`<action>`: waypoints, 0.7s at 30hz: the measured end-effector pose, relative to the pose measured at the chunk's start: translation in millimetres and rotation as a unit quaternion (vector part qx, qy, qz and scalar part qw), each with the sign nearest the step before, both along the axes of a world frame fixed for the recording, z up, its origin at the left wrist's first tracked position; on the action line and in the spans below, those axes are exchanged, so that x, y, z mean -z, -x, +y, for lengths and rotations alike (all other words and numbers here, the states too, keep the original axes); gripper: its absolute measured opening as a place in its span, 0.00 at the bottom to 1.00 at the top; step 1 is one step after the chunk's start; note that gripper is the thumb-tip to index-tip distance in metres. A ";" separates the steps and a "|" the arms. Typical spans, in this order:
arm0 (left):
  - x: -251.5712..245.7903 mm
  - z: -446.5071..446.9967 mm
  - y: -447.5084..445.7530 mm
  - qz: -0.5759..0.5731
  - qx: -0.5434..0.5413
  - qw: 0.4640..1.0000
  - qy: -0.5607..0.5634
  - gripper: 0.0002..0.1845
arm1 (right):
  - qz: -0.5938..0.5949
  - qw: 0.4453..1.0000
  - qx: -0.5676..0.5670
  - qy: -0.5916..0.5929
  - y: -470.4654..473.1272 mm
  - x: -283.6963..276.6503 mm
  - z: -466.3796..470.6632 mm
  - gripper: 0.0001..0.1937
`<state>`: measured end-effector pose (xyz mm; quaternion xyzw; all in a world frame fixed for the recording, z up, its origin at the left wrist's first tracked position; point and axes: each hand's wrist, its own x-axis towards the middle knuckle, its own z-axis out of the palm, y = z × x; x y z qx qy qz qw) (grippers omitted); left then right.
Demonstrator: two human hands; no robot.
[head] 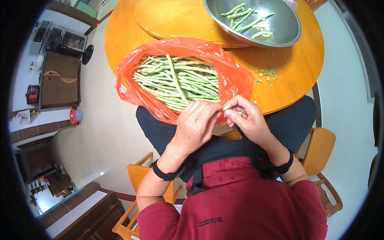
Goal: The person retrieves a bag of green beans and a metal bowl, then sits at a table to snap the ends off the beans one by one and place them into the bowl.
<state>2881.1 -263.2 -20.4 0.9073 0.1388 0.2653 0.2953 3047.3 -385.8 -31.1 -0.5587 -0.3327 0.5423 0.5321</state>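
Observation:
An orange-red plastic bag [237,75] lies spread at the table's front edge, full of long green beans [195,79]. My left hand [195,124] is curled at the bag's near rim, closed around a bean that is mostly hidden by the fingers. The end of this bean [226,108] shows between my two hands. My right hand [247,117] pinches that end between thumb and forefinger. A small green piece [242,111] shows among the right hand's curled fingers. One pale bean [177,79] lies crosswise over the others and runs down towards my left hand.
A steel bowl [286,34] at the back right holds several short bean pieces [249,18]. Small bean scraps [267,74] lie on the round wooden table [300,69]. A raised round wooden board [174,18] is behind the bag. Wooden chairs [319,151] stand either side of me.

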 end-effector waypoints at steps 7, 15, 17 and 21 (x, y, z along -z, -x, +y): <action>-12.3 -9.7 -4.4 -0.048 -0.028 0.997 0.058 0.11 | -0.012 0.997 0.030 -0.069 0.0 -16.2 -10.2 0.06; -27.5 -7.3 -3.3 -0.061 -0.046 0.996 0.037 0.13 | 0.000 0.993 0.026 -0.116 0.7 -28.9 -4.7 0.07; -29.5 -9.1 -2.3 -0.057 -0.053 0.996 0.038 0.14 | 0.022 0.993 0.029 -0.113 0.4 -30.1 -4.4 0.06; -31.2 -11.8 -6.3 -0.063 -0.059 0.996 0.033 0.14 | 0.067 0.992 0.044 -0.098 -0.3 -31.3 -5.2 0.06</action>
